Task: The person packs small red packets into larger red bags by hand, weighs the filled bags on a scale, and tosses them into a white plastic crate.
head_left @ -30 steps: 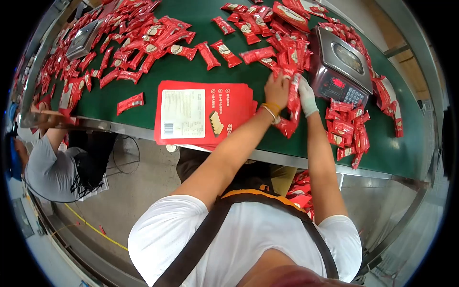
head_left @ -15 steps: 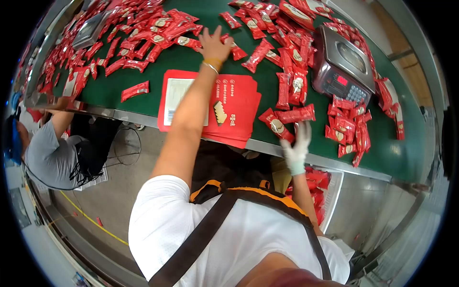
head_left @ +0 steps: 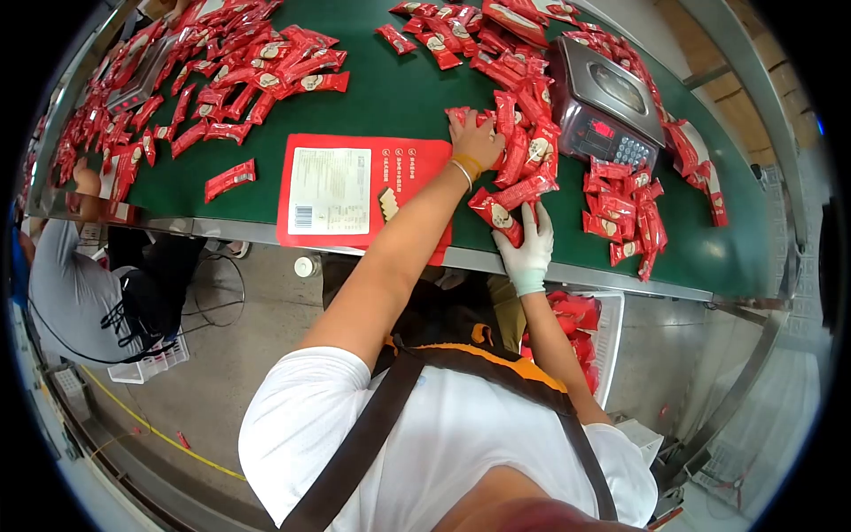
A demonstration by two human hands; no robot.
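Note:
My bare left hand point(head_left: 476, 144), with a yellow band and a bracelet at the wrist, is curled over red wrapped snack packets point(head_left: 459, 113) at the near-left side of a pile. Its fingertips are partly hidden among the wrappers. My right hand point(head_left: 529, 254) wears a white glove and lies at the table's near edge. Its thumb and fingers are apart around the end of a snack packet point(head_left: 498, 218), touching it. Another packet point(head_left: 529, 188) lies across just above the glove. Left of my hands, flat red printed pouches point(head_left: 425, 160) lie stacked, the top one bearing a white label.
A digital scale point(head_left: 603, 102) stands right of the pile, with a small packet heap point(head_left: 625, 208) in front. More packets point(head_left: 292, 66) cover the left side, around another scale point(head_left: 142, 75). A white crate point(head_left: 607, 341) sits below the edge. A co-worker's grey sleeve point(head_left: 58, 257) is at left.
My left hand has swept right and nearer, from beyond the pouches to the pile, taking loose packets along. My right hand stays by the same packets, its thumb now showing. The view has shifted slightly.

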